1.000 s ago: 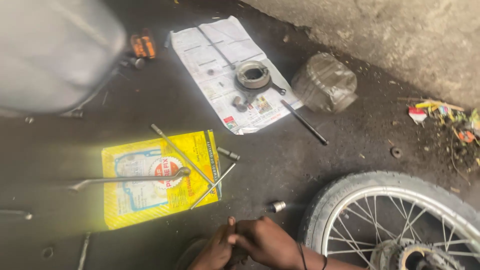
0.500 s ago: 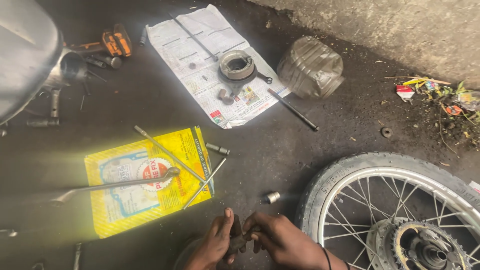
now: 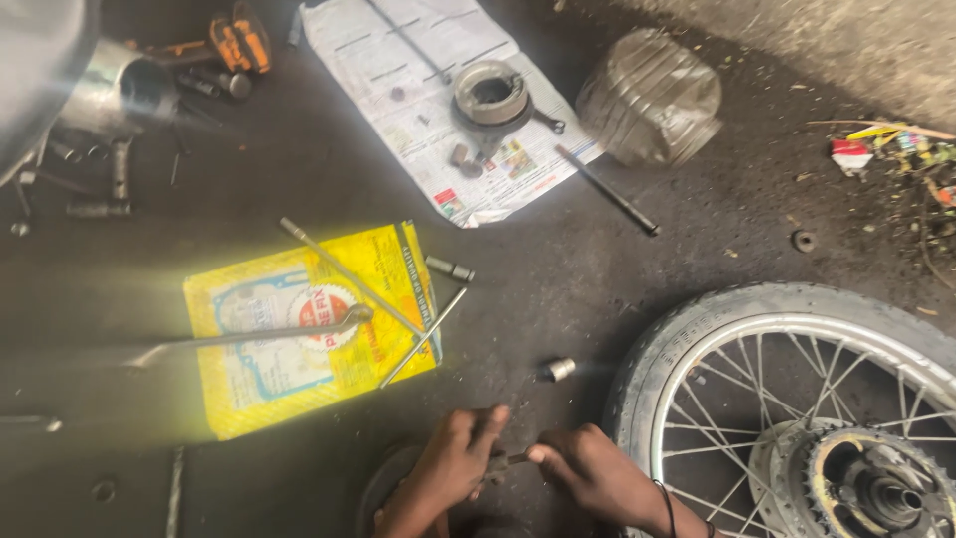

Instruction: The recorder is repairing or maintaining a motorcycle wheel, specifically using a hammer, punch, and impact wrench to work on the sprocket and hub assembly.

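My left hand (image 3: 450, 468) and my right hand (image 3: 596, 476) meet at the bottom of the view, both closed on a small dark metal part (image 3: 508, 461) held between them. What the part is cannot be made out. Just above the hands a short silver sleeve (image 3: 560, 370) lies on the dark floor. A spoked motorcycle wheel (image 3: 797, 399) with its tyre and sprocket lies right of my right hand.
A yellow printed bag (image 3: 299, 339) carries several long rods and a spanner (image 3: 249, 337). A newspaper sheet (image 3: 428, 90) at the top holds a round metal ring (image 3: 490, 96). Beside it are a black rod (image 3: 607, 189), a clear plastic bag (image 3: 652, 100), an exhaust pipe (image 3: 119, 90) and an orange tool (image 3: 244, 40).
The view has shifted down and right, so floor objects appear higher and more of the wheel shows. My hands have drawn slightly apart, with the small part now visible between them.
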